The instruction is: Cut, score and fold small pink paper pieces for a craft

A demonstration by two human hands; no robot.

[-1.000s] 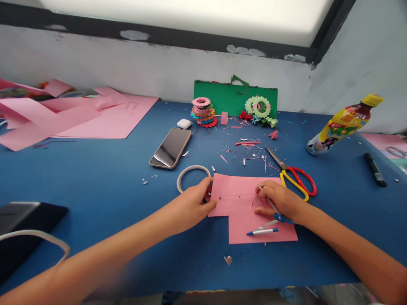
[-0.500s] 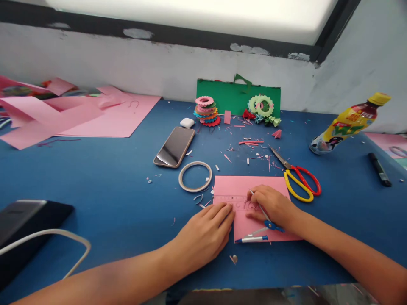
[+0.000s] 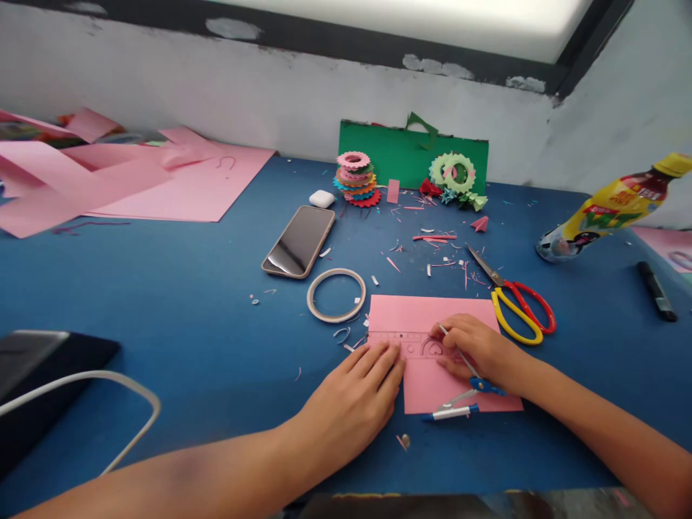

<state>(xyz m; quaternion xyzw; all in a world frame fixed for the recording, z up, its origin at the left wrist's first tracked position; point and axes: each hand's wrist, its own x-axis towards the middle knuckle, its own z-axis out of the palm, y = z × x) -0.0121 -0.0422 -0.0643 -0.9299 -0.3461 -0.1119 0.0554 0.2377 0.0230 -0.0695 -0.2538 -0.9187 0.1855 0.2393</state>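
My left hand [image 3: 357, 389] lies flat with its fingers stretched over the left part of a clear plastic ruler [image 3: 411, 337] with cut-out shapes. Under the ruler is a pink sheet of paper [image 3: 432, 310]. My right hand [image 3: 478, 349] grips a drawing compass [image 3: 486, 386] by one metal leg, its fingers closed around it near the ruler's cut-outs. The compass has a blue hinge, and its legs are spread. On the other leg, a white and blue pen [image 3: 451, 413] is seen low over the sheet's bottom edge.
Red and yellow scissors [image 3: 519, 310] lie right of the sheet. A tape roll [image 3: 336, 318] and phone [image 3: 300, 241] are to its left. Paper scraps, stacked paper rings [image 3: 357, 180] and a green board [image 3: 400, 155] are behind. A bottle [image 3: 605, 213] and marker [image 3: 656, 290] stand and lie at right.
The compass and pen have shifted a little right over the pink sheet in my right hand. My left hand stays on the ruler. The whole view has moved slightly.
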